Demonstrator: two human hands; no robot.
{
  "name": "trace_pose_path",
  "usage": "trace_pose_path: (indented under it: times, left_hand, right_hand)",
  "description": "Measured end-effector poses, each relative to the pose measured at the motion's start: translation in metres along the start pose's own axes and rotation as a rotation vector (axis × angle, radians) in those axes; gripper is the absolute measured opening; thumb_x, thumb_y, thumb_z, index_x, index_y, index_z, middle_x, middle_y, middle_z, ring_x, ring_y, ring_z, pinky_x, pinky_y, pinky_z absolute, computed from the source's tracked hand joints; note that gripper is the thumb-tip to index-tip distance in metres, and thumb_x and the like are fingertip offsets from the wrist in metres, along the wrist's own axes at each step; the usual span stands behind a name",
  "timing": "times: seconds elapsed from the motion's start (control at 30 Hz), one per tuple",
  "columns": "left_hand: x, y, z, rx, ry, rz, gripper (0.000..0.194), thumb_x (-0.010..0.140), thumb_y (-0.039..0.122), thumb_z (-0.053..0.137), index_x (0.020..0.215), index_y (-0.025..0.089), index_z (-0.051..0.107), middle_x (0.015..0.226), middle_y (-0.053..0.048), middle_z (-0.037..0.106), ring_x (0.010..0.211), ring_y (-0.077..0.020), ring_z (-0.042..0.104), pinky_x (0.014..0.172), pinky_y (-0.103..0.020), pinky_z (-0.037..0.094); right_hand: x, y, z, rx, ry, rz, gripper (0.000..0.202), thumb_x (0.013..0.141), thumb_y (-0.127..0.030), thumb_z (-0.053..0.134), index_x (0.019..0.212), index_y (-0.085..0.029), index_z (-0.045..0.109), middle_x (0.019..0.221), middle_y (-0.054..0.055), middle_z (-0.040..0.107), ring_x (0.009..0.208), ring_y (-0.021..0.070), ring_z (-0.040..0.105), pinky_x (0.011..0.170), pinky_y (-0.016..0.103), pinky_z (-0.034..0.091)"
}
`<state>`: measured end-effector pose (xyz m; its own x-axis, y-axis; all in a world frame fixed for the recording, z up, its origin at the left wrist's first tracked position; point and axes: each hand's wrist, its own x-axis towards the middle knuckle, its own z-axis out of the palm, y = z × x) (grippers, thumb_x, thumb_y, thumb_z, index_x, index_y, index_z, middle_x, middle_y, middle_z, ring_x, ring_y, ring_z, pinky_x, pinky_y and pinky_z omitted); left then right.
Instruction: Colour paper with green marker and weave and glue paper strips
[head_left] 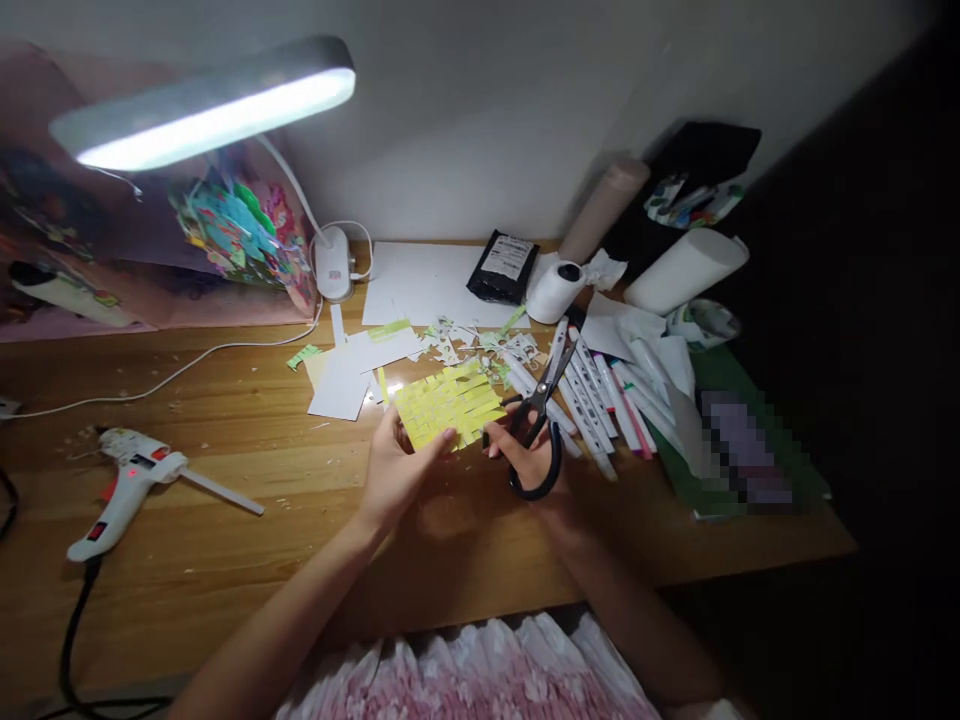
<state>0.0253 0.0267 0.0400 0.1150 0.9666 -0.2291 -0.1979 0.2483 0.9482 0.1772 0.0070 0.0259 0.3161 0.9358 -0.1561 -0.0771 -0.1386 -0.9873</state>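
A yellow woven paper piece (450,402), made of crossing strips, is held above the desk. My left hand (397,462) grips its left and lower edge, with the thumb on top. On the other side my right hand (525,455) holds black-handled scissors (541,395), their dark blades pointing up and to the right, away from the paper. The thumb of my right hand is near the right edge of the paper; whether it touches the paper I cannot tell. Behind the woven piece lie green and white paper scraps (450,340).
White paper pieces (341,385) lie left of the scraps. Several markers (592,400) are at the right, near a white roll (686,270). A hot glue gun (124,490) with its cord lies at the left. A lit lamp (217,110) hangs over the back left.
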Motion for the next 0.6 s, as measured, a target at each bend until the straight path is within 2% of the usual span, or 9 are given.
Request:
trace_pose_path:
  times: [0.13,0.27,0.37,0.5,0.6]
  left_hand:
    - [-0.004,-0.003,0.005,0.082,0.018,0.093,0.041,0.065,0.027,0.077,0.098,0.015,0.054,0.093,-0.006,0.067,0.076,-0.0167,0.065,0.059,-0.023,0.057]
    - [-0.005,-0.004,0.005,0.121,0.039,0.123,0.044,0.065,0.027,0.077,0.103,0.015,0.056,0.1,-0.007,0.067,0.087,-0.0196,0.065,0.068,-0.026,0.057]
    - [-0.005,-0.005,0.004,0.118,0.024,0.06,0.046,0.063,0.028,0.078,0.102,0.013,0.059,0.103,-0.01,0.067,0.092,-0.0216,0.065,0.077,-0.029,0.056]
    - [-0.005,-0.005,0.004,0.105,-0.042,-0.042,0.04,0.061,0.033,0.079,0.092,0.01,0.065,0.095,-0.012,0.07,0.085,-0.0239,0.067,0.075,-0.032,0.056]
    - [0.0,-0.004,0.002,0.106,-0.019,-0.044,0.038,0.063,0.034,0.078,0.091,0.011,0.066,0.095,-0.012,0.07,0.086,-0.0241,0.067,0.078,-0.033,0.055]
  right_hand:
    - [-0.009,-0.005,0.0,-0.188,0.105,-0.15,0.026,0.065,-0.036,0.07,0.079,-0.018,0.056,0.058,-0.002,0.058,0.05,0.0126,0.056,0.051,0.025,0.049]
    - [-0.017,-0.007,0.0,-0.3,0.074,-0.243,0.018,0.071,-0.033,0.066,0.074,-0.017,0.058,0.06,-0.001,0.061,0.051,0.0125,0.057,0.05,0.023,0.047]
    - [-0.02,-0.006,-0.002,-0.325,0.066,-0.276,0.017,0.072,-0.032,0.066,0.072,-0.017,0.058,0.064,0.0,0.063,0.057,0.0135,0.06,0.055,0.023,0.048]
    - [-0.021,-0.003,-0.002,-0.301,0.027,-0.261,0.018,0.074,-0.033,0.065,0.072,-0.018,0.057,0.065,0.0,0.061,0.06,0.0136,0.06,0.058,0.024,0.048]
    - [-0.017,-0.001,-0.002,-0.165,-0.04,-0.123,0.023,0.075,-0.04,0.065,0.075,-0.018,0.056,0.057,-0.003,0.056,0.051,0.0116,0.055,0.053,0.023,0.045]
